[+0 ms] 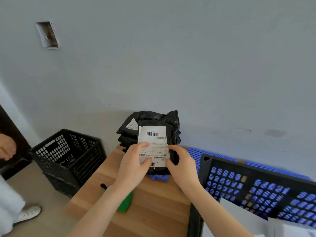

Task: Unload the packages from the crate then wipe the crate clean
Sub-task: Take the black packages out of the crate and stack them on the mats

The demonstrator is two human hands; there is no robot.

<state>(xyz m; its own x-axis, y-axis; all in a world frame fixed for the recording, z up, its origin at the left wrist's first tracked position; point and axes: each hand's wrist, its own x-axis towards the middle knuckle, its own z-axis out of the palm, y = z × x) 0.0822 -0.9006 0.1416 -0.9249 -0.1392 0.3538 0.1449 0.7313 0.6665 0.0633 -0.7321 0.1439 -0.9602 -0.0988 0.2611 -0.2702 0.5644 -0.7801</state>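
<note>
Nearest, light wooden tabletop (153, 211) under both forearms. Left hand (135, 161) and right hand (181, 165) grip opposite sides of crinkled black plastic mailer package (154, 122), thumbs curled onto its white barcoded label (152, 135). Package tops stack of similar black mailers (127, 134) just beyond fingertips. Black perforated plastic crate (246, 173) right of right hand.

Top package (154, 142) is held between left grip (135, 161) and right grip (179, 164), set on package pile (124, 136) at far end of surface (153, 206). Floor crate (68, 156) sits left of the grip, second crate (256, 185) right of it. Small block (125, 203) is laid nearer, under the left forearm.
</note>
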